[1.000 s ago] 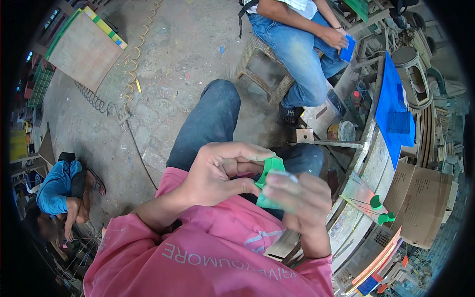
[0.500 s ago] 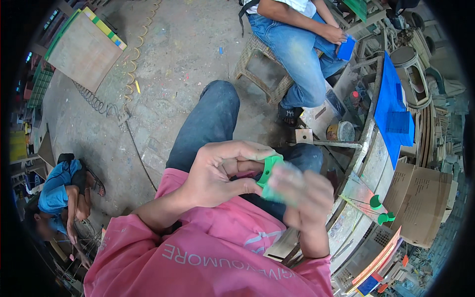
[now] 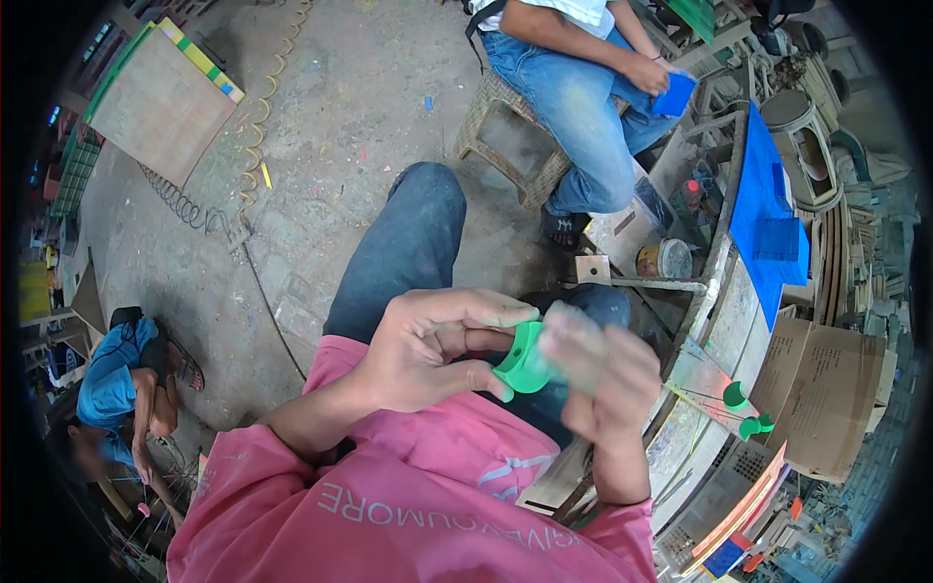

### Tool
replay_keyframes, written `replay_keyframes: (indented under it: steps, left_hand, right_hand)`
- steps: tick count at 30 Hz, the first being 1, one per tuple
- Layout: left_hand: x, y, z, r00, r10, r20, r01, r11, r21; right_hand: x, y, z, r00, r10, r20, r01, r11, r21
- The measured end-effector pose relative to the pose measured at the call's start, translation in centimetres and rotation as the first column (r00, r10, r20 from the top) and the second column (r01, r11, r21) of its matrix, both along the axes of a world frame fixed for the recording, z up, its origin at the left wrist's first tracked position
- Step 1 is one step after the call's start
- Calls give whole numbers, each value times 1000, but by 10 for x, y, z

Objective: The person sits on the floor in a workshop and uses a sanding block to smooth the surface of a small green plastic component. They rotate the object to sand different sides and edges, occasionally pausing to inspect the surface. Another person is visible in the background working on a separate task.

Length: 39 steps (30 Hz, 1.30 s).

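Observation:
Above my lap, my left hand [image 3: 413,352] pinches a small green curved piece [image 3: 526,361] between thumb and fingers. The piece looks like a thick arc with a dark hole in its inner face. My right hand [image 3: 614,381] is at the right side of the green piece, close against it. Motion smears the right fingers, and a pale patch shows at their tips; whether they hold anything cannot be made out. More green pieces [image 3: 736,394] on thin dark sticks stand over a paint-marked board on the bench to my right.
A worn bench [image 3: 724,325] runs along my right, with a blue sheet [image 3: 753,209] and cardboard box [image 3: 821,398] beside it. Ahead, a seated person [image 3: 573,97] holds a blue block [image 3: 674,94]. Another person [image 3: 121,384] crouches at left. A coiled hose [image 3: 255,146] lies on the floor.
The green piece has tipped slightly and sits a little lower and further left in my left fingers. My right hand stays blurred beside it. The whole view has shifted slightly.

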State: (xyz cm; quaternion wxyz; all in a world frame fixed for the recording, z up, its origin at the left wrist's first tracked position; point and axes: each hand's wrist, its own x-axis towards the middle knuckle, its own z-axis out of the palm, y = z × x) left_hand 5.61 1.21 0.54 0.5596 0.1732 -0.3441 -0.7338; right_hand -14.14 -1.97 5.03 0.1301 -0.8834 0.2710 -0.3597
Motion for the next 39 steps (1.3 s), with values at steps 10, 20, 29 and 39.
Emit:
replay_keyframes:
  steps: [10,20,29,39]
  left_hand:
    - [0,-5,1,999,-41,-27,42,999,5]
    - [-4,-3,6,1000,18,-20,-18,1000,-21]
    - [2,-5,9,992,8,125,-3,999,-37]
    - [2,-3,7,992,-27,122,27,1000,-2]
  right_hand:
    - [0,4,8,999,42,-18,-43,999,-22]
    - [1,7,9,998,56,-39,-57,998,-25]
    - [-1,-8,0,999,-47,10,48,996,-75]
    - [6,12,19,985,162,-66,-162,987,8]
